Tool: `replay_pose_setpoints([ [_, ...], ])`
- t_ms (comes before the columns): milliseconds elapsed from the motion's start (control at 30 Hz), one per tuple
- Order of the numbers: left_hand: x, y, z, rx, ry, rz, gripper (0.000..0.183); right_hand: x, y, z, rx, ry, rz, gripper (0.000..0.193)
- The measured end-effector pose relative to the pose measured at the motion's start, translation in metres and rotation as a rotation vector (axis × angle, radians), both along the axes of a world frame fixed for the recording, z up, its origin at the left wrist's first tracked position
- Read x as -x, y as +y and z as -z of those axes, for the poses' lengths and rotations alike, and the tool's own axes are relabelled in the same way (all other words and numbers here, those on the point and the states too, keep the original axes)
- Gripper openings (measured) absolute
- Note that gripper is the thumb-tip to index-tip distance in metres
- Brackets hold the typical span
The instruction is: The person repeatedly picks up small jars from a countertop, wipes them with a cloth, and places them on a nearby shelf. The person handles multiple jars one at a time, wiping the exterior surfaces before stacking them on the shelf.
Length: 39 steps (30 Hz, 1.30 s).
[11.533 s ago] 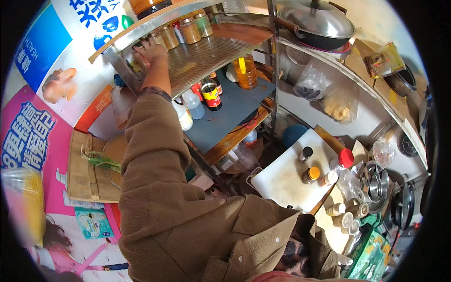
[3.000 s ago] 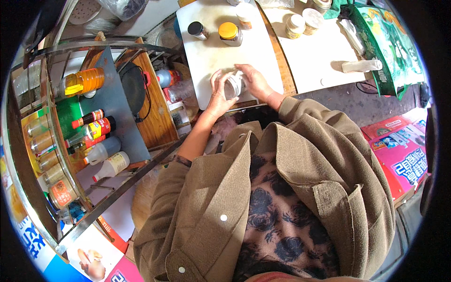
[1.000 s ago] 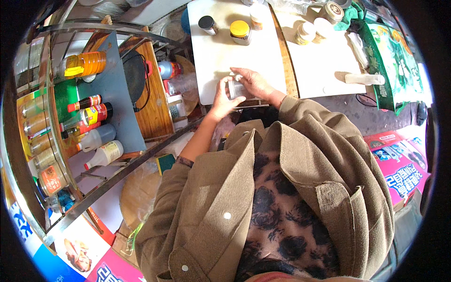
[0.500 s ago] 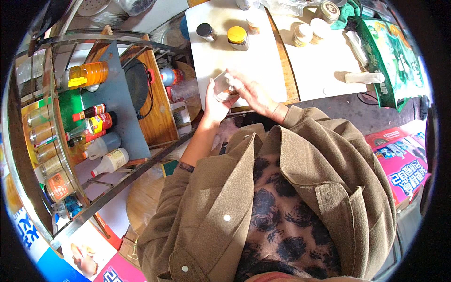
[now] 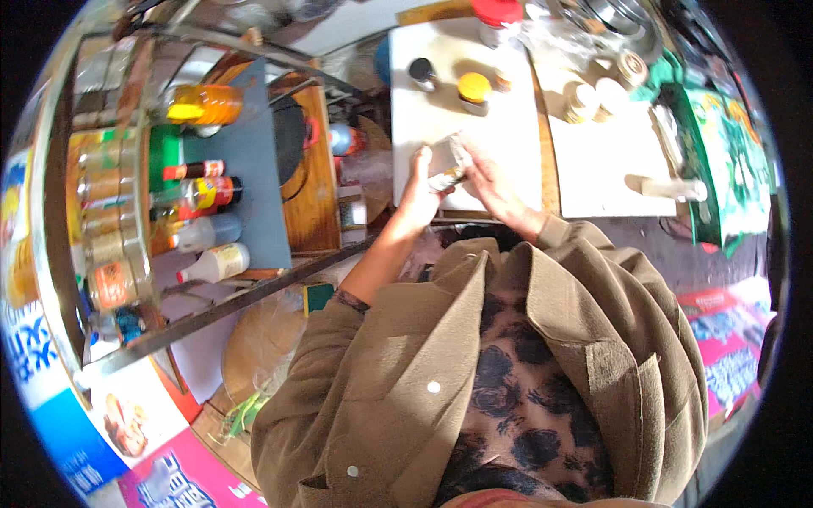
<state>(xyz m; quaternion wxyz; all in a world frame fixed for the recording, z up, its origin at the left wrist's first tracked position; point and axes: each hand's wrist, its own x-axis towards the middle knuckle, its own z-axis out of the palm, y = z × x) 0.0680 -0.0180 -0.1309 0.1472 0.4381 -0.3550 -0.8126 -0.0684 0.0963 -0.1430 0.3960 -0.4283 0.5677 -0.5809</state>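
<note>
Over the near edge of the white board [image 5: 415, 118], both my hands hold a small clear jar [image 5: 442, 159], tilted and blurred. My left hand [image 5: 417, 193] is wrapped round its left side and underside, thumb up. My right hand [image 5: 500, 188] closes on its right side, fingers bent. Something pale shows by the right fingertips; whether it is cloth or glare I cannot make out. Beyond the hands stand a yellow-lidded jar [image 5: 474, 91], a black-lidded jar [image 5: 422, 73], a small pale-topped jar [image 5: 503, 78] and a red-lidded jar [image 5: 498, 21].
On a second white board [image 5: 601, 169] at right are pale-lidded jars [image 5: 581, 102] and a clear narrow container [image 5: 673, 188]. A green bag [image 5: 720, 161] stands beyond its right edge. Left, a metal rack [image 5: 195, 317] holds an oil bottle [image 5: 207, 106], sauce bottles and several jars.
The view has shifted, bringing the red-lidded jar into sight. My right hand has moved from across the jar's top to its right side. The left hand keeps its hold.
</note>
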Motion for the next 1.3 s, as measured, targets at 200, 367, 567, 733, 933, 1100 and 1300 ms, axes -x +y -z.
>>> replay_pose_setpoints([
  [200,0.014,-0.025,-0.043,0.549,-0.123,0.177,0.059,0.051,-0.023,0.041,-0.009,0.147,0.015,0.052],
  [367,0.000,-0.071,-0.144,1.077,-0.153,0.021,0.087,0.064,0.014,0.095,-0.261,0.474,-0.147,0.042],
  [567,-0.082,-0.153,-0.324,1.694,-0.510,-0.228,0.069,0.070,0.023,0.113,-0.260,0.141,-0.057,0.039],
  [733,-0.174,-0.220,-0.432,1.828,-1.238,-0.387,0.075,0.077,0.018,0.108,-0.326,0.379,-0.083,0.036],
  [933,-0.271,-0.295,-0.455,1.513,-1.718,-0.136,0.089,0.075,0.022,0.116,-0.224,0.053,-0.016,0.035],
  [1100,-0.323,-0.335,-0.450,1.302,-1.826,-0.022,0.094,0.073,0.022,0.120,-0.250,0.013,0.020,0.035],
  [1300,-0.376,-0.386,-0.445,1.253,-1.883,0.186,0.088,0.068,0.033,0.122,-0.244,-0.065,0.070,0.038],
])
